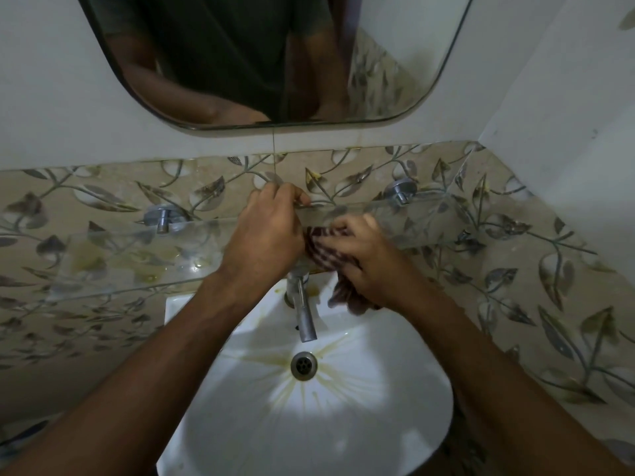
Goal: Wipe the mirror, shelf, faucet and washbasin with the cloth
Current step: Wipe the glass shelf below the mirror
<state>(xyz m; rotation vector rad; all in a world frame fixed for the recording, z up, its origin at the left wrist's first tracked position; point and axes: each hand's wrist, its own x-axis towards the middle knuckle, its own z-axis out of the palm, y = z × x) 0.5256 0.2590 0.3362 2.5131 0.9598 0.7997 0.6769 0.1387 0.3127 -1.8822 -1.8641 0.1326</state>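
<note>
Head view: right hand [357, 259] grips cloth [321, 249] under glass shelf [137, 249].

Both forearms are bare from wrist to elbow, with no watch, ring or bracelet on the left hand [263, 231] or the right hand [360, 261]. Beyond the hands, the reflection shows a dark green short-sleeved shirt [220, 46].

Mirror [395, 63] above shelf [137, 249]; shelf above faucet [304, 310]; faucet over washbasin [343, 424]; cloth [326, 252] apparently under shelf, right of faucet.
</note>
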